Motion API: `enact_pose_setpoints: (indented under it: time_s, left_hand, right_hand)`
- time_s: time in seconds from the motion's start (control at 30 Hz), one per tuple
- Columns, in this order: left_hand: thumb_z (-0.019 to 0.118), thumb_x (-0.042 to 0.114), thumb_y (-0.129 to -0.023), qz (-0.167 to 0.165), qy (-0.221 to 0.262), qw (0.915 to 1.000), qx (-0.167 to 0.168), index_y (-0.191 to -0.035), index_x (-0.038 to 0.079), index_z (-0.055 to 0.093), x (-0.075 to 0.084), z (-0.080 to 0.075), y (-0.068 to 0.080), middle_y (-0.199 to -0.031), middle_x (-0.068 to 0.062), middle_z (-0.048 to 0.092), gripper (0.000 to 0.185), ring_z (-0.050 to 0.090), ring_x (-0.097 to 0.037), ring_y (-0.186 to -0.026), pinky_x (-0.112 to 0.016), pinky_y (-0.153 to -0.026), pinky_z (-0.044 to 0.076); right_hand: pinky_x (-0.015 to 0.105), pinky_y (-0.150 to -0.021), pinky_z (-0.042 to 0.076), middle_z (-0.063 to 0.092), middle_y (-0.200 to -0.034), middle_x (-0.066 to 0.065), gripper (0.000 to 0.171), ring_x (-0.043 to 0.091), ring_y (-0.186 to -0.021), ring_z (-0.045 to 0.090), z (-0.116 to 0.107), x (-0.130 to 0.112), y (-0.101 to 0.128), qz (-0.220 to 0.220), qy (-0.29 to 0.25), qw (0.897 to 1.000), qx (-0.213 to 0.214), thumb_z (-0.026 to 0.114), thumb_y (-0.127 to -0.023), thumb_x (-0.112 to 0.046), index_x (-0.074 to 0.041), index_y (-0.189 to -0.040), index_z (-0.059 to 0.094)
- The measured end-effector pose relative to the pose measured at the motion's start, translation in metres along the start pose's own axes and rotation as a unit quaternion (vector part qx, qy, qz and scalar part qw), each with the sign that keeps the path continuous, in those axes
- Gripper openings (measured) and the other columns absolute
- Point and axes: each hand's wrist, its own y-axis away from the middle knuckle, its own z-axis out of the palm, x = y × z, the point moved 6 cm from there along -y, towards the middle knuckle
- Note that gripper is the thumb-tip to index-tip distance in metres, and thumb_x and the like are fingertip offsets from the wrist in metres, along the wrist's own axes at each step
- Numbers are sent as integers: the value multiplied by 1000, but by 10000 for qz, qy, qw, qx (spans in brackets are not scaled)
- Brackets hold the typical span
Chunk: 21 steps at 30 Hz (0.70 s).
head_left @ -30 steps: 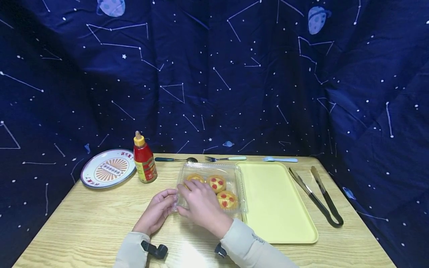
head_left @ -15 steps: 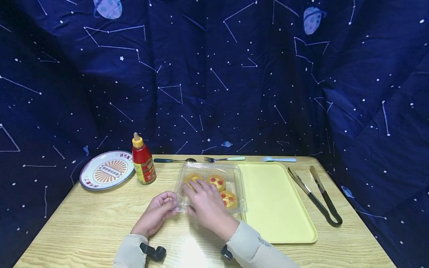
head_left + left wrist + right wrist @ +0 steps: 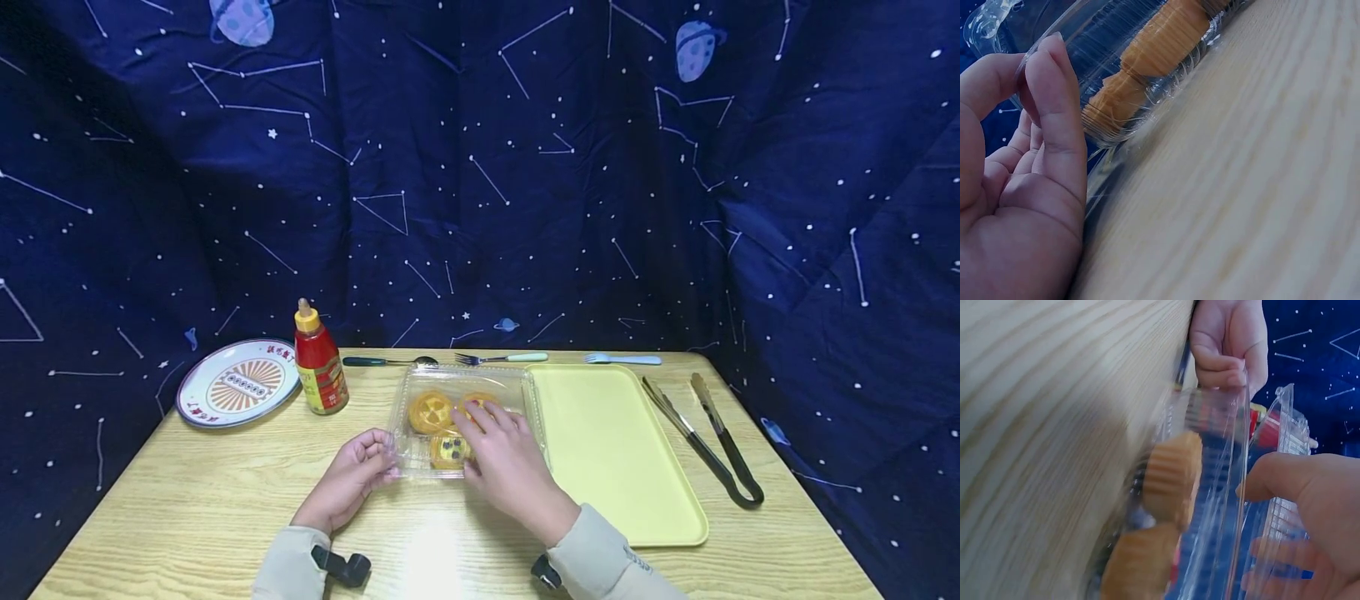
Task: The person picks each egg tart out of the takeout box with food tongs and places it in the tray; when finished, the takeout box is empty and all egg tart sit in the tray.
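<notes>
A clear plastic clamshell box [image 3: 517, 379] with several egg tarts [image 3: 431, 412] inside lies mid-table; one front tart has dark berry-like dots. My left hand [image 3: 356, 479] pinches the box's front left corner, as the left wrist view shows, with thumb and forefinger on the thin rim. My right hand [image 3: 510, 467] reaches over the right half of the box and covers the tarts there. In the right wrist view the clear lid [image 3: 1286, 419] stands apart from the base rim, with the thumb on its near side and the fingers behind it.
A yellow tray [image 3: 615, 467] lies right of the box, then metal tongs with black handles [image 3: 723, 454]. Behind are a spoon [image 3: 390, 362], a fork with a pale green handle [image 3: 502, 358] and a blue fork [image 3: 622, 359]. Left stand a red sauce bottle [image 3: 322, 371] and a patterned plate [image 3: 243, 387].
My right hand has slid rightward along the front of the box, uncovering the left tarts and covering the right ones. The left hand keeps its pinch at the corner.
</notes>
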Motion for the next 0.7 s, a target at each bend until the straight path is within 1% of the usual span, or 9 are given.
enact_pose_setpoints:
  time_s: [0.2, 0.27, 0.37, 0.43, 0.53, 0.63, 0.7]
  left_hand:
    - [60, 1, -94, -72, -33, 9999, 82, -110, 1, 50, -2, 0, -1, -89, -1, 58, 19, 62, -13, -81, -26, -77, 55]
    - [59, 0, -94, -57, -68, 9999, 93, -110, 1, 50, -2, 1, -1, -89, -1, 58, 18, 62, -13, -81, -25, -76, 54]
    - [60, 1, -94, -13, -108, 9999, 61, -108, 2, 51, -2, 3, -2, -89, -1, 58, 17, 61, -13, -80, -25, -75, 54]
    - [60, 2, -94, 12, -114, 9999, 23, -107, 2, 52, -2, 4, -2, -89, -1, 58, 16, 61, -13, -80, -25, -75, 54]
    - [60, 1, -94, 42, -91, 9999, -19, -106, 4, 53, -1, 4, -2, -89, -1, 58, 15, 61, -12, -80, -24, -75, 54]
    - [59, 0, -94, 39, -51, 10000, 19, -107, 4, 54, -1, 2, -1, -88, 0, 59, 15, 61, -12, -79, -23, -74, 54]
    - [58, -1, -94, 34, -7, 10000, 64, -109, 3, 53, -1, 1, -1, -88, -1, 60, 16, 62, -12, -78, -23, -72, 54]
  right_hand:
    - [60, -97, 40, 54, -141, 6, 61, 36, -128, 49, -2, 15, 12, 248, -168, 9995, -13, 75, -78, -24, -20, -136, 57]
    - [64, -99, 36, 54, -142, 4, 62, 38, -130, 47, -3, 20, 16, 384, -216, 9990, -42, 76, -78, -25, -22, -137, 56]
    - [70, -100, 30, 52, -144, 1, 63, 42, -133, 42, -4, 27, 22, 588, -391, 9974, -106, 75, -79, -23, -25, -139, 55]
    - [72, -100, 30, 51, -145, 1, 64, 43, -135, 40, -4, 31, 25, 688, -567, 9959, -146, 74, -79, -21, -26, -140, 54]
    - [69, -98, 35, 50, -146, 3, 65, 44, -135, 39, -3, 36, 28, 692, -799, 9943, -161, 74, -80, -15, -22, -141, 54]
    - [63, -98, 41, 49, -147, 5, 67, 43, -135, 40, -4, 39, 28, 619, -968, 9932, -186, 74, -79, -9, -17, -142, 54]
    - [57, -92, 48, 48, -147, 5, 68, 42, -135, 40, -5, 41, 28, 593, -1043, 9925, -226, 74, -78, -7, -16, -143, 53]
